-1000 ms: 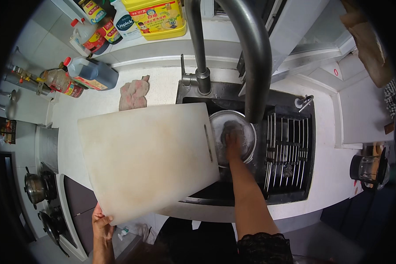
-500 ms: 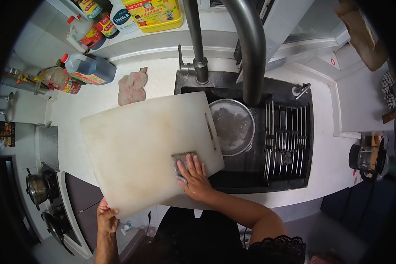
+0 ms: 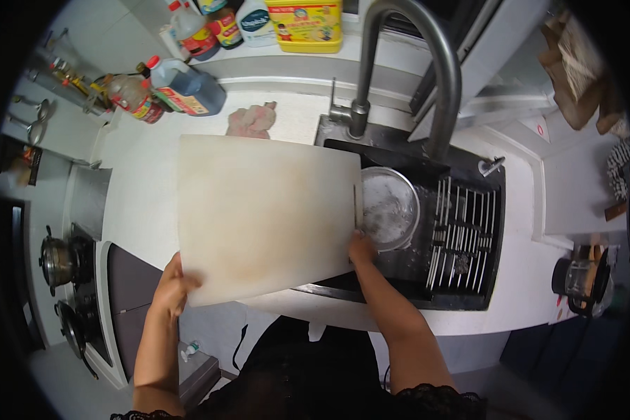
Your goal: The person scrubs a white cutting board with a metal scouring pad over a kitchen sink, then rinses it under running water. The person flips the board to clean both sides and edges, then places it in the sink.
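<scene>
A large white cutting board [image 3: 266, 217] with brownish stains is held up, partly over the counter and partly over the sink's left side. My left hand [image 3: 173, 285] grips its near left corner, with the thumb on top. At its right edge, by the handle slot, my right hand [image 3: 362, 248] is closed on the board; its fingers are mostly hidden. Whether a scouring pad is still in that hand cannot be seen. Just right of the board, a round metal basin [image 3: 388, 206] of foamy water sits in the dark sink [image 3: 406, 280].
A metal drying rack [image 3: 462, 245] spans the sink's right side. The tall curved faucet [image 3: 444, 91] arches above the sink. Behind the board lie a pinkish rag [image 3: 252, 121] and a jug of dark liquid [image 3: 189, 87]. A stove with pots [image 3: 59, 262] is at the left.
My right hand has left the board's face, where it pressed a grey scouring pad, and moved to the right edge. The pad is out of sight. The board has turned slightly and the view has shifted.
</scene>
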A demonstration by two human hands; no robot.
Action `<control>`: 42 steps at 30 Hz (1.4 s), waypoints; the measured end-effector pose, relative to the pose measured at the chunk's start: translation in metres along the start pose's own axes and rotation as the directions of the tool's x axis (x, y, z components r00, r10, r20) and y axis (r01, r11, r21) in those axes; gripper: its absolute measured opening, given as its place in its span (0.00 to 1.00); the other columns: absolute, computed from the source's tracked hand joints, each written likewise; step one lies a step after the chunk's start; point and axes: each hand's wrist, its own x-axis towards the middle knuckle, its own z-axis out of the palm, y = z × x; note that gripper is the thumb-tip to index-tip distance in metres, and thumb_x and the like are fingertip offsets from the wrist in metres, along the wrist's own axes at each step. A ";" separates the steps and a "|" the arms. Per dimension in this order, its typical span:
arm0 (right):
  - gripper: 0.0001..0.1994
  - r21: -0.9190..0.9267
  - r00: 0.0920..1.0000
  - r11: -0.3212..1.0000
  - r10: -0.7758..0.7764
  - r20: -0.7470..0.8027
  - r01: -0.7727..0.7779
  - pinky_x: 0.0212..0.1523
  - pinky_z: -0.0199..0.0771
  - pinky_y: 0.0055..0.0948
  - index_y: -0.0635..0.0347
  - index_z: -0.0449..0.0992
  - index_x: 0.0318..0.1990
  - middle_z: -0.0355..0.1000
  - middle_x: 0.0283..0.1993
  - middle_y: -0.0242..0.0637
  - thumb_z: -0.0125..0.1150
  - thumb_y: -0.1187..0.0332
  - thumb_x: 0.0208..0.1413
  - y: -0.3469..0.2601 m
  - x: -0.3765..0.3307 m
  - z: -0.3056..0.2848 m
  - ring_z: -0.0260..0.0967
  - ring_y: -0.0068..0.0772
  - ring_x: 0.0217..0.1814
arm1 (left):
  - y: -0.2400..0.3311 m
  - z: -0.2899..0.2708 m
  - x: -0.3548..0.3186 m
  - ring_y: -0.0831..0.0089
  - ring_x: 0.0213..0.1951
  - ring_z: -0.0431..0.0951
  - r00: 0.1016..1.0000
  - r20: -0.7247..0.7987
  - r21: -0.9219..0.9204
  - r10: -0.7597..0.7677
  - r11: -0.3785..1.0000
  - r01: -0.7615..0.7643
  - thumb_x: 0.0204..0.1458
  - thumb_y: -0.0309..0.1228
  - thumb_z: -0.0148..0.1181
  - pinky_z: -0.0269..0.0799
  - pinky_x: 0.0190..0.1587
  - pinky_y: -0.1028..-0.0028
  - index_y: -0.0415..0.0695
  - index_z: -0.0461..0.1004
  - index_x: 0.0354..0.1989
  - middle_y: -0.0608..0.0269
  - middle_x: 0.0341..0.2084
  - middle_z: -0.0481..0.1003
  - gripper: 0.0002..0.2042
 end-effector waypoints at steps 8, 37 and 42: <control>0.33 0.112 0.990 0.992 0.077 -0.115 -0.065 0.53 0.66 0.49 0.69 0.69 0.54 0.69 0.53 0.61 0.46 0.43 0.59 -0.006 -0.010 -0.023 0.67 0.63 0.54 | 0.001 0.023 0.071 0.53 0.42 0.79 0.881 -0.410 0.611 0.237 0.788 0.073 0.46 0.56 0.62 0.75 0.42 0.61 0.33 0.68 0.49 0.38 0.39 0.76 0.35; 0.34 0.093 0.982 0.988 -0.107 -0.156 0.122 0.54 0.65 0.47 0.70 0.67 0.54 0.70 0.51 0.62 0.47 0.41 0.59 0.016 -0.013 -0.077 0.67 0.63 0.54 | 0.005 0.280 0.220 0.52 0.67 0.50 0.726 0.502 0.861 0.470 -0.192 -0.472 0.52 0.60 0.49 0.42 0.64 0.40 0.45 0.57 0.65 0.53 0.66 0.53 0.38; 0.36 0.109 0.999 0.994 0.001 -0.053 0.005 0.57 0.64 0.46 0.70 0.61 0.60 0.67 0.56 0.61 0.49 0.43 0.59 0.003 -0.020 -0.091 0.64 0.61 0.58 | 0.059 0.298 0.239 0.59 0.58 0.62 0.829 0.443 0.896 0.341 -0.198 -0.398 0.51 0.62 0.50 0.53 0.62 0.51 0.42 0.70 0.54 0.55 0.53 0.68 0.34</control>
